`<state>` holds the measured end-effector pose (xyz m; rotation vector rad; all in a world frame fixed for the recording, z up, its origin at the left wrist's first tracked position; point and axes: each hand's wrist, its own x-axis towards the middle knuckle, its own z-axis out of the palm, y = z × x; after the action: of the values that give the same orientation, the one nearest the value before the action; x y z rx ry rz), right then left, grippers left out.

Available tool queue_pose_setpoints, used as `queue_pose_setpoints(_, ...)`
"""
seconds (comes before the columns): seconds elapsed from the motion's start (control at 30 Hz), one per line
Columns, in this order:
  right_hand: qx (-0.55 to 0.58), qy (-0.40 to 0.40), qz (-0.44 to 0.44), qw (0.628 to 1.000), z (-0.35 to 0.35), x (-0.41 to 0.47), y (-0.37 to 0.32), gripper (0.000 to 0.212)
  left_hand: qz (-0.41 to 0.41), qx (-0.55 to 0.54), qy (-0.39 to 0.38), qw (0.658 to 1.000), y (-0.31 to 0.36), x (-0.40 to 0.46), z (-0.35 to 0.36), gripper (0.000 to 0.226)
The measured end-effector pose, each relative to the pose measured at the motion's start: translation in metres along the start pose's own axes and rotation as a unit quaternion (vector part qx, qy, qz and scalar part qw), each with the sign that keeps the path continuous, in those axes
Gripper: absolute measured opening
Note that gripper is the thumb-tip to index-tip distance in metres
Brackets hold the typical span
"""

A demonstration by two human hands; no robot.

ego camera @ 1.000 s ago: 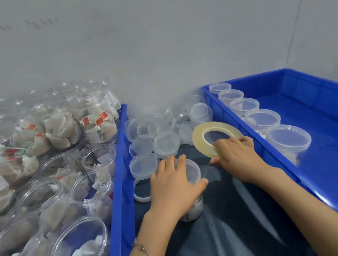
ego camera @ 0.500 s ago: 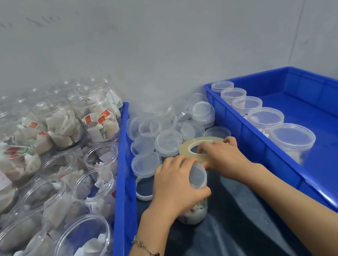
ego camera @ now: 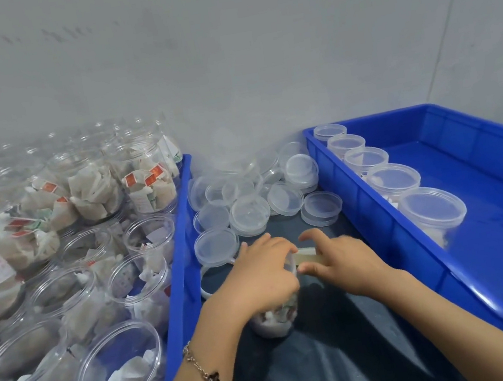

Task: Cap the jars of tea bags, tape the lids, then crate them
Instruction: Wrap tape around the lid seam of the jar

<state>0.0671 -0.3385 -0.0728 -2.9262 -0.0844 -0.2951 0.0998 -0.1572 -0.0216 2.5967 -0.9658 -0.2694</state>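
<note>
The jar point(ego camera: 275, 316) stands upright on the dark table point(ego camera: 353, 365) between the two crates, at the centre of your working area. Your left hand point(ego camera: 262, 279) covers its lid from above, fingers curled down over the rim and gripping it. Your right hand point(ego camera: 342, 260) sits at 3 o'clock from the jar, just beside it, pinching the tape roll point(ego camera: 307, 255), which is held edge-on against the lid's side. The roll is mostly hidden by your fingers; whether the tape end already adheres to the lid cannot be determined.

The relation that governs the coming move: the jar's long axis is vertical, and the tape meets the lid seam from 3 o'clock, tangent to the rim. The right hand is the nearer one to the seam; the left hand holds the jar against rotation. Judged from this, the tape is to be drawn around the lid while the jar is steadied or turned.

Surroundings:
- Loose lids point(ego camera: 249, 215) lie at 12 o'clock, near the hands.
- A white ring point(ego camera: 205, 291) lies at 9 o'clock, partly under the left hand.
- The left crate point(ego camera: 180, 267), at 9 o'clock, holds uncapped jars point(ego camera: 120, 369).
- The right crate point(ego camera: 381, 225), at 3 o'clock, holds a row of capped jars point(ego camera: 433, 214).

The right crate's wall stands close behind your right hand and may limit its sweep.
</note>
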Motion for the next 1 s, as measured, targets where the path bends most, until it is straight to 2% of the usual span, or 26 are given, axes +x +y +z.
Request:
queue_pose_setpoints(0.1,0.091,-0.06,-0.003,0.994,-0.002,-0.003,-0.004,0.075,0.015,0.049,0.123,0.991,0.004,-0.004,0.013,0.029)
queue_pose_setpoints(0.2,0.168,-0.1,0.003,0.981,-0.005,-0.002,-0.006,0.057,0.056,0.076,0.175,0.98,-0.001,-0.006,0.022,0.027)
queue_pose_setpoints(0.3,0.189,-0.101,0.013,0.977,-0.006,-0.001,-0.007,0.058,0.064,0.051,0.167,0.983,-0.008,-0.006,0.021,0.037)
queue_pose_setpoints(0.4,0.18,-0.084,0.037,0.979,-0.012,-0.003,-0.004,0.069,0.012,0.103,0.129,0.986,-0.012,-0.007,0.026,0.078)
queue_pose_setpoints(0.47,0.138,-0.064,0.041,0.988,-0.017,-0.006,-0.001,0.079,-0.034,0.156,0.096,0.982,-0.011,-0.006,0.028,0.091)
queue_pose_setpoints(0.53,0.099,-0.023,0.034,0.994,-0.022,-0.012,0.001,0.086,-0.053,0.17,0.085,0.98,-0.011,-0.004,0.028,0.09)
queue_pose_setpoints(0.67,0.07,0.061,0.016,0.996,-0.032,-0.024,0.002,0.09,-0.037,0.17,0.104,0.979,-0.011,-0.006,0.027,0.09)
queue_pose_setpoints(0.77,0.035,0.062,0.013,0.997,-0.032,-0.021,0.002,0.094,-0.03,0.164,0.094,0.982,-0.012,-0.007,0.024,0.087)
queue_pose_setpoints(0.87,0.025,0.056,0.014,0.998,-0.024,-0.01,0.0,0.093,-0.029,0.149,0.102,0.983,-0.011,-0.008,0.021,0.075)
queue_pose_setpoints(1.0,-0.028,0.097,0.005,0.995,-0.011,0.002,-0.006,0.088,-0.024,0.148,0.13,0.98,-0.008,-0.01,0.022,0.059)
